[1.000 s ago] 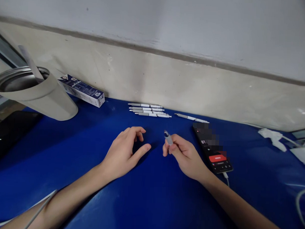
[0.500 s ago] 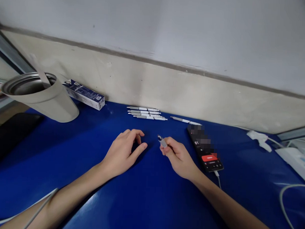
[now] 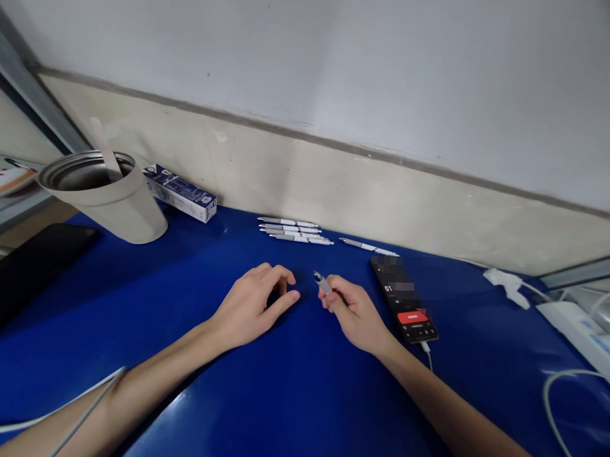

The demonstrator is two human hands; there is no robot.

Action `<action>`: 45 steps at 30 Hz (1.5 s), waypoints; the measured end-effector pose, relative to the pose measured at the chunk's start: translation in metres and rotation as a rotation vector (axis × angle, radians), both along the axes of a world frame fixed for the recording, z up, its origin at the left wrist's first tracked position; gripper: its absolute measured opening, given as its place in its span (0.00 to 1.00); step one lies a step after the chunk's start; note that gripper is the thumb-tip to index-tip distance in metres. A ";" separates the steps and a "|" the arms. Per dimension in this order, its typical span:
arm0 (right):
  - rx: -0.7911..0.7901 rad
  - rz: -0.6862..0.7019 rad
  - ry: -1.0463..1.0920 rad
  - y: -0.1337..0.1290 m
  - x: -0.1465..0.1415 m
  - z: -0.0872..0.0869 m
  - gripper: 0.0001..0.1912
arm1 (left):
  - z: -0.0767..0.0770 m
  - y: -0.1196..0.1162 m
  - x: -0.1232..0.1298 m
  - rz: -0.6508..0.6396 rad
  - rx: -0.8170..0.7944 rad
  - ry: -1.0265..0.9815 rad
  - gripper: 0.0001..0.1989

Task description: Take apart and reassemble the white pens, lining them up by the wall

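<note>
Beige cup (image 3: pixel 130 209) holds a stick (image 3: pixel 107 153); right hand (image 3: pixel 356 315) pinches a pen (image 3: pixel 324 284), left hand (image 3: pixel 249 308) spread.

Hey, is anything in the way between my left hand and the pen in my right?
Nothing visible stands between your left hand and the pen in your right hand. The four pens lie farther back, by the wall, and the phone is on your right hand's other side.
</note>
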State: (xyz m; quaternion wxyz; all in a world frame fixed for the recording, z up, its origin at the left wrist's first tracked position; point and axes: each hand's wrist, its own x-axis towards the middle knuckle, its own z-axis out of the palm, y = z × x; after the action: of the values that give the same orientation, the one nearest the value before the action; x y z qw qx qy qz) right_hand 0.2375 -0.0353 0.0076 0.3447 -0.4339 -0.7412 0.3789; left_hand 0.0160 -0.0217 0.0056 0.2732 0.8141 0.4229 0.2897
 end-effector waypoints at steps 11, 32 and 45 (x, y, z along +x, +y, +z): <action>0.301 -0.016 -0.389 -0.011 -0.011 -0.006 0.10 | 0.002 -0.003 -0.003 0.035 0.040 -0.114 0.14; 0.413 0.112 -0.745 0.075 -0.011 0.033 0.16 | 0.001 -0.002 0.001 0.152 0.256 0.001 0.07; 0.410 -0.015 -1.060 0.115 0.077 0.047 0.07 | -0.001 0.003 -0.001 0.109 0.083 -0.061 0.07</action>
State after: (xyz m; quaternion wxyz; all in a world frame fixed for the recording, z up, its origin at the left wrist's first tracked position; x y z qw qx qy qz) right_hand 0.3148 0.0795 0.0546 0.0056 -0.4939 -0.8683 -0.0448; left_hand 0.0148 -0.0188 0.0044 0.2359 0.7911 0.4457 0.3462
